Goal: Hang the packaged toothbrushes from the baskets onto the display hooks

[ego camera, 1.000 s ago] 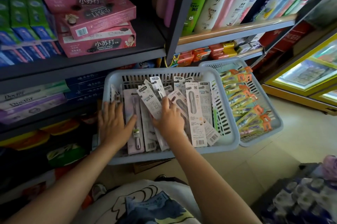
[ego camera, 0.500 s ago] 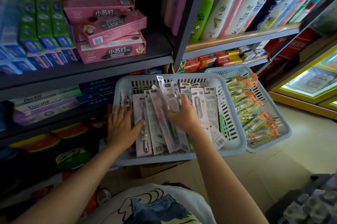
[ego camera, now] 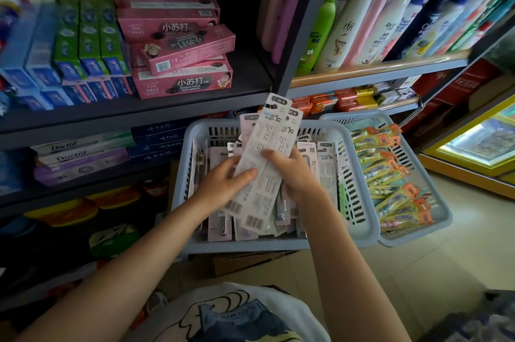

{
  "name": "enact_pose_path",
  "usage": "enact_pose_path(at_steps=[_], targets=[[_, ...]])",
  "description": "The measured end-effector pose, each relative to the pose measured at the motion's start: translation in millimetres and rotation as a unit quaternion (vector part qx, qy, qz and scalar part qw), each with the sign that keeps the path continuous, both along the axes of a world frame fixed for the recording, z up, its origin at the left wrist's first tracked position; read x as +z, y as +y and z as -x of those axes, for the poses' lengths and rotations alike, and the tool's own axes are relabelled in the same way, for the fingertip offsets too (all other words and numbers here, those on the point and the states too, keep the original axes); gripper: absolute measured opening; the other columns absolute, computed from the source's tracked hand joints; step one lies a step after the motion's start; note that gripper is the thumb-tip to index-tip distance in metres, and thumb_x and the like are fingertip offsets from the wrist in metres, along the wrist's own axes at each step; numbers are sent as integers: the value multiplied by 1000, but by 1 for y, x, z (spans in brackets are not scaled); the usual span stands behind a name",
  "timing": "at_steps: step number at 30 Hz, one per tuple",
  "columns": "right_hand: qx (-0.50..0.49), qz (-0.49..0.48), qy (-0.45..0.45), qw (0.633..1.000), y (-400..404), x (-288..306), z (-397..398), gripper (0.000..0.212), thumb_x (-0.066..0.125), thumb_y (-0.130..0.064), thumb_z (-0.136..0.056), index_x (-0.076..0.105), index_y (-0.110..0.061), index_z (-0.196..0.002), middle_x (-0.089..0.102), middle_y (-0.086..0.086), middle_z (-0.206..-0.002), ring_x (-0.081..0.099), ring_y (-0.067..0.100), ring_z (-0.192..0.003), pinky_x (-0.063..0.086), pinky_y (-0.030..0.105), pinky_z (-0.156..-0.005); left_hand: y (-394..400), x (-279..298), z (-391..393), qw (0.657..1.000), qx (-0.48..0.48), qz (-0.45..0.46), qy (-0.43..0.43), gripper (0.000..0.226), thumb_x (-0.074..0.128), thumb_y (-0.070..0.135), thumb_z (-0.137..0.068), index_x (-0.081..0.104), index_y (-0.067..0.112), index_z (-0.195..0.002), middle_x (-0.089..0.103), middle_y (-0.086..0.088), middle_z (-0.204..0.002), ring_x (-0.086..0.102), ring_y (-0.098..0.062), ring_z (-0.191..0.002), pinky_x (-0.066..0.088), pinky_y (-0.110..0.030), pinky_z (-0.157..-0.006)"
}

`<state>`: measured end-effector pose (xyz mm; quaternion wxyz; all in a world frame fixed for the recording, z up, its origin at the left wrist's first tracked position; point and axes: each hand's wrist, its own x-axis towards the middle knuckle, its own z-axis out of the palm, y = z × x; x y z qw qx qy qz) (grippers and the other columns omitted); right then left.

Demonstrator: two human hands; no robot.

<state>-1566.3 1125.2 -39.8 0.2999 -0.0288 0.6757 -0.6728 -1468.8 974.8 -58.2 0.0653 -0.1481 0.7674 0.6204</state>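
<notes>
Both hands are holding one fanned bundle of packaged toothbrushes [ego camera: 267, 163] above the near basket [ego camera: 359, 227]. The right hand [ego camera: 292, 171] is gripping the bundle from its right side with the fingers curled over the cards, and the left hand [ego camera: 223, 183] is pinching it from the left, with the thumb lying on the top card. The cards are showing their printed backs and barcodes; I am counting about four of them, but they are overlapping, so the number is not sure.

Two pale blue slatted baskets are standing side by side in front of the shelves. The near basket is holding more flat toothbrush packs [ego camera: 326, 163], white and pinkish, lying in a loose heap under the hands. The far basket [ego camera: 440, 219], touching the first on its right, is holding smaller toothbrush packs with orange and yellow-green cards [ego camera: 390, 158], stacked in a row.

On the shelf [ego camera: 139, 113] above, pink toothpaste boxes [ego camera: 181, 63] are lying in a pile, about six of them, beside green and blue boxes [ego camera: 83, 43].
</notes>
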Motion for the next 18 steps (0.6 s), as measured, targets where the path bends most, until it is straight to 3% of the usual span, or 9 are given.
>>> enact_pose_path(at_steps=[5, 8, 13, 16, 18], targets=[[1, 56, -30, 998, -13, 4, -8, 36, 68, -12, -95, 58, -8, -130, 72, 11, -121, 72, 28, -107, 60, 47, -89, -2, 9, -4, 996, 43, -72, -33, 25, 74, 36, -87, 65, 27, -108, 77, 7, -97, 74, -5, -83, 58, -22, -69], [3, 56, -26, 998, -19, 2, -10, 38, 66, -16, -97, 57, -9, -133, 71, 11, -124, 71, 30, -110, 58, 51, -93, -8, 10, -8, 991, 74, -103, -42, 23, 76, 31, -87, 67, 24, -107, 78, 5, -97, 75, -8, -83, 59, -23, -67], [-15, 40, -33, 999, -21, 4, -11, 33, 68, -23, -97, 58, -12, -126, 73, 10, -113, 70, 31, -109, 57, 52, -95, -17, 7, -13, 975, 141, -162, -61, 18, 74, 24, -88, 70, 24, -106, 78, 0, -100, 76, -16, -86, 60, -35, -75], [-16, 28, -42, 999, -18, 6, -10, 21, 65, -15, -97, 58, -9, -116, 75, 3, -93, 73, 24, -92, 61, 44, -84, -25, 3, -14, 969, 152, -177, -80, 24, 76, 20, -87, 70, 26, -108, 77, -2, -105, 72, -24, -99, 58, -47, -90], [-3, 7, -29, 1000, -15, 8, -10, 16, 63, -12, -98, 58, -6, -112, 74, 8, -95, 72, 26, -89, 61, 46, -85, -30, 1, -16, 969, 157, -171, -87, 25, 76, 17, -87, 68, 27, -108, 74, -4, -109, 69, -25, -104, 56, -49, -95]])
